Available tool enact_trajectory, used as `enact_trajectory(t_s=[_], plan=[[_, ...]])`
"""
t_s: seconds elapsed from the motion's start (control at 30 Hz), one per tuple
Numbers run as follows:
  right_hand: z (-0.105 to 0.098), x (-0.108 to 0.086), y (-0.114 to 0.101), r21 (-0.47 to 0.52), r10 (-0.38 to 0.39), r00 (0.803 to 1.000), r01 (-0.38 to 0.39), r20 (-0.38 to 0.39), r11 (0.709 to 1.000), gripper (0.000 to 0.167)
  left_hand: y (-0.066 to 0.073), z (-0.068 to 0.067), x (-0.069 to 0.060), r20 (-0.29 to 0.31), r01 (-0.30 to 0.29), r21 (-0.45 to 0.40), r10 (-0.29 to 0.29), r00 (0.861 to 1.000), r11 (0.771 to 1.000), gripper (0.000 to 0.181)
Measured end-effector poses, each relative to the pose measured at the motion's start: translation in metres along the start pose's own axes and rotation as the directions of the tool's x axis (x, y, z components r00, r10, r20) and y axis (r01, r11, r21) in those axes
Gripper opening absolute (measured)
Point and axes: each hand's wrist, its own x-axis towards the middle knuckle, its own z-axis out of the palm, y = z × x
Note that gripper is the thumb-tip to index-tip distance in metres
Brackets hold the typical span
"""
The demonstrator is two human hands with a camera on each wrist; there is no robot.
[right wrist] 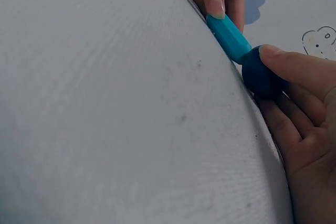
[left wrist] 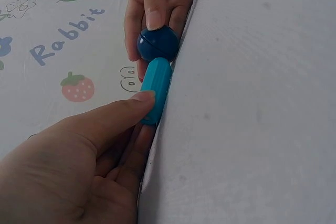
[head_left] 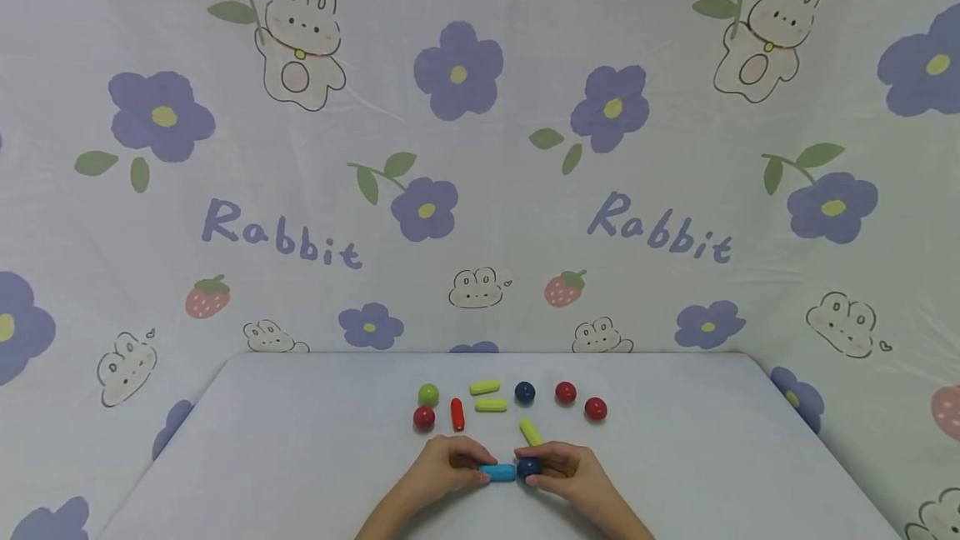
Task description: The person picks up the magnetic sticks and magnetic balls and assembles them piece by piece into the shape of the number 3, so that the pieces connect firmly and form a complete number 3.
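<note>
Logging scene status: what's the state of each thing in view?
Left hand: pinching blue stick
Right hand: pinching navy ball
Blue stick: held, one end at navy ball
Navy ball: held
Other navy ball: loose on table
Green ball: loose
Left red ball: loose
Middle red ball: loose
Right red ball: loose
Red stick: lying loose
Far yellow stick: lying loose
Middle yellow stick: lying loose
Near yellow stick: lying, partly hidden

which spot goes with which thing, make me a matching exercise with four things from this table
1. Light blue stick
2. Nearer dark blue ball
3. Green ball
4. Red stick

A. Just beyond a red ball
B. Held by the right grip
C. Between that red ball and a yellow-green stick
D. Held by the left grip

Pairs: 1-D, 2-B, 3-A, 4-C
</note>
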Motion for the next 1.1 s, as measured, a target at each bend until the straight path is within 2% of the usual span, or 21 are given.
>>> enact_trajectory(t_s=[0.13, 0.33, 0.43, 0.53, 0.67, 0.73, 0.8, 0.9, 1.1], plan=[[0.001, 0.0, -0.001, -0.017, 0.011, 1.0, -0.011, -0.004, 1.0, 0.034, -0.006, 0.0, 0.002, 0.002, -0.002, 0.002, 0.002, 1.0, 1.0, 0.021], [0.001, 0.001, 0.0, -0.013, 0.016, 1.0, -0.016, 0.008, 1.0, 0.034, -0.025, 0.0, 0.008, 0.006, 0.007, 0.011, -0.007, 1.0, 1.0, 0.022], [0.001, 0.001, -0.001, -0.012, 0.015, 1.0, -0.015, 0.015, 1.0, 0.034, -0.03, 0.0, 0.01, 0.01, 0.015, 0.008, -0.015, 1.0, 1.0, 0.022], [0.001, 0.0, -0.002, -0.012, 0.017, 1.0, -0.017, 0.02, 1.0, 0.034, -0.03, 0.0, 0.009, 0.011, 0.012, -0.001, -0.012, 1.0, 1.0, 0.022], [0.002, -0.001, -0.009, -0.001, 0.027, 0.999, -0.027, 0.023, 1.0, 0.034, -0.014, 0.0, 0.004, 0.012, 0.001, -0.008, -0.001, 1.0, 1.0, 0.021], [0.003, -0.002, -0.011, -0.005, 0.031, 0.999, -0.031, 0.02, 1.0, 0.034, -0.014, -0.001, 0.004, 0.013, 0.005, -0.008, -0.005, 1.0, 1.0, 0.021], [0.003, -0.002, -0.012, -0.023, 0.029, 1.0, -0.029, 0.011, 0.999, 0.033, -0.016, -0.001, 0.005, 0.016, 0.011, -0.012, -0.01, 1.0, 1.0, 0.021], [0.004, -0.003, -0.013, -0.047, 0.026, 1.0, -0.026, -0.001, 0.999, 0.032, -0.028, -0.001, 0.009, 0.015, 0.017, -0.015, -0.016, 1.0, 1.0, 0.022], [0.005, -0.006, -0.019, -0.053, 0.023, 1.0, -0.024, -0.018, 0.998, 0.032, -0.028, 0.0, 0.009, 0.005, 0.023, -0.008, -0.023, 1.0, 1.0, 0.022]])
